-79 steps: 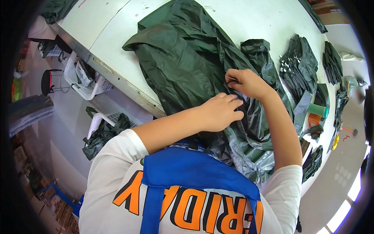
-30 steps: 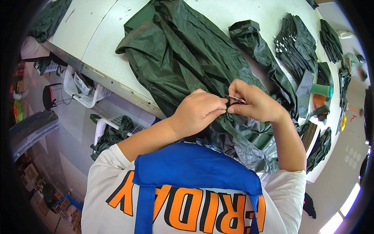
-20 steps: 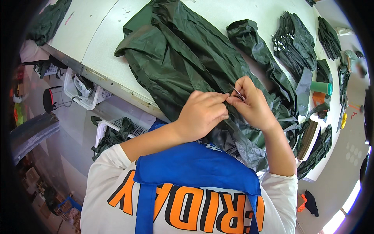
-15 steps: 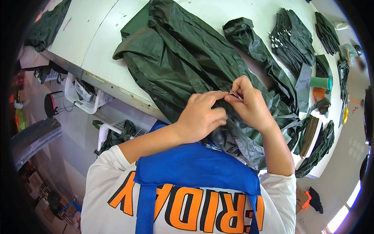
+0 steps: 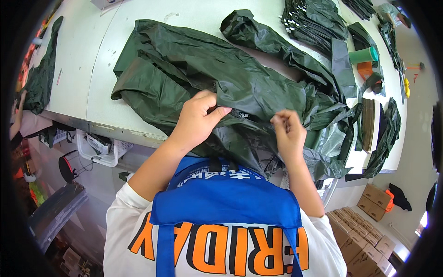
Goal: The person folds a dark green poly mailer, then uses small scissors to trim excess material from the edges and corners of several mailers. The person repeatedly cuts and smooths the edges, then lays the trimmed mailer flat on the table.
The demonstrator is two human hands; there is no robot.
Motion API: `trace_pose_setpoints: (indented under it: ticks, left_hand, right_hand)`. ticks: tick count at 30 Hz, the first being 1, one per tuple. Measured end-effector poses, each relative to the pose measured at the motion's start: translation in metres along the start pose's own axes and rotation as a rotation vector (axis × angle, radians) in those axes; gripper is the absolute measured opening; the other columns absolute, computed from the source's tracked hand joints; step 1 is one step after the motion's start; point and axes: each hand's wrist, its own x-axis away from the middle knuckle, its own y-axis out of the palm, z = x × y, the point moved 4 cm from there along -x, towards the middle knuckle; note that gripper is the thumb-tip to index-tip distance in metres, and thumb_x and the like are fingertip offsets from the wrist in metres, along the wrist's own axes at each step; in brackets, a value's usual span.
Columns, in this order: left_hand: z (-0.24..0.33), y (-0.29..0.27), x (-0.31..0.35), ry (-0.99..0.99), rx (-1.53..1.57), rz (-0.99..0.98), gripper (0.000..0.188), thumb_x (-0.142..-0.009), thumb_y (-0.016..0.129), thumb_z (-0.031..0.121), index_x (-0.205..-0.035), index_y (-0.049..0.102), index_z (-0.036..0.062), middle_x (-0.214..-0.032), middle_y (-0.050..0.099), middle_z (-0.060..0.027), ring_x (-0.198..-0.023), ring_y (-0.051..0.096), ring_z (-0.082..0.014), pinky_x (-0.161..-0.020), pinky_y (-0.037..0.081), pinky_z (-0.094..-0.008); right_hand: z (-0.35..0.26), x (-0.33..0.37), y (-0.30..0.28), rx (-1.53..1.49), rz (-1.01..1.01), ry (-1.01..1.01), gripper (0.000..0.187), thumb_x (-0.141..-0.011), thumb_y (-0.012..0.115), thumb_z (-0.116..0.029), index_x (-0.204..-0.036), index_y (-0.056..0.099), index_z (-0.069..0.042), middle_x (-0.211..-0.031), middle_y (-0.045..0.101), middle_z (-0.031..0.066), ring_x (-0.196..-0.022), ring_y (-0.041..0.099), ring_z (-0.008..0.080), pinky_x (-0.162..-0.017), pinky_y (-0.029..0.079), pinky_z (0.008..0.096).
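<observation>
A dark green waterproof garment [image 5: 249,69] lies crumpled across the white table in front of me, its near edge hanging toward my apron. My left hand [image 5: 196,120] pinches the cloth between thumb and fingers, beside a dark zipper [image 5: 241,114] with a small metal slider. To the right of that zipper is my right hand [image 5: 290,134], close over the cloth, with fingers curled together. Motion blurs its fingertips, and whatever they hold is hidden. Behind the garment runs a long twisted dark green piece [image 5: 281,46].
A stack of dark pieces with white tags [image 5: 311,21] lies at the far right, near a green cylinder [image 5: 363,55]. Left, below the table edge [image 5: 124,134], hangs a white basket [image 5: 104,154]. Cardboard boxes [image 5: 360,235] stand on the floor at lower right. Another person's arm [image 5: 18,117] shows far left.
My hands have separated: the left now grips cloth by the zipper, the right has moved lower. The thin metal thing in my right fingers no longer shows. The view has shifted right.
</observation>
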Motion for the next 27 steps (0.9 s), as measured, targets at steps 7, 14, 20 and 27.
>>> trace_pose_setpoints:
  ticks: [7,14,20,27]
  left_hand:
    - [-0.004,0.007,0.0,-0.181,0.416,-0.101,0.024,-0.09,0.058,0.001,-0.113,0.06,-0.0015,-0.102,0.065,-0.0027,-0.091,0.057,-0.0081,-0.083,0.046,-0.0243]
    - [0.004,0.007,0.002,-0.055,0.083,-0.032,0.029,-0.087,0.061,0.007,-0.114,0.055,0.0,-0.069,0.059,-0.0008,-0.057,0.043,-0.0038,-0.054,0.038,-0.0219]
    - [0.045,0.004,0.002,0.122,-0.079,0.04,0.031,-0.088,0.061,0.006,-0.118,0.055,0.0005,-0.069,0.061,-0.0011,-0.057,0.046,-0.0037,-0.054,0.039,-0.0212]
    - [0.074,-0.085,-0.03,0.14,0.27,0.193,0.032,-0.089,0.058,0.002,-0.121,0.053,0.002,-0.108,0.064,-0.0073,-0.089,0.062,-0.0113,-0.081,0.05,-0.0268]
  right_hand:
    - [-0.007,0.042,0.015,-0.205,-0.377,0.035,0.025,-0.079,0.068,-0.008,-0.103,0.064,-0.002,-0.079,0.065,0.0036,-0.066,0.056,0.0082,-0.062,0.046,0.0236]
    - [-0.023,0.017,0.045,-0.349,-0.374,0.237,0.019,-0.084,0.069,-0.017,-0.084,0.064,0.001,-0.07,0.06,0.0041,-0.065,0.05,0.0087,-0.061,0.043,0.0259]
    - [-0.016,0.016,-0.004,-0.157,-0.327,0.129,0.021,-0.083,0.067,-0.016,-0.079,0.057,0.001,-0.075,0.053,0.0067,-0.071,0.049,0.0146,-0.065,0.041,0.0291]
    - [0.111,0.028,-0.138,0.007,-0.206,0.65,0.017,-0.08,0.066,-0.013,-0.073,0.058,-0.001,-0.068,0.054,0.0023,-0.068,0.049,0.0137,-0.063,0.038,0.0293]
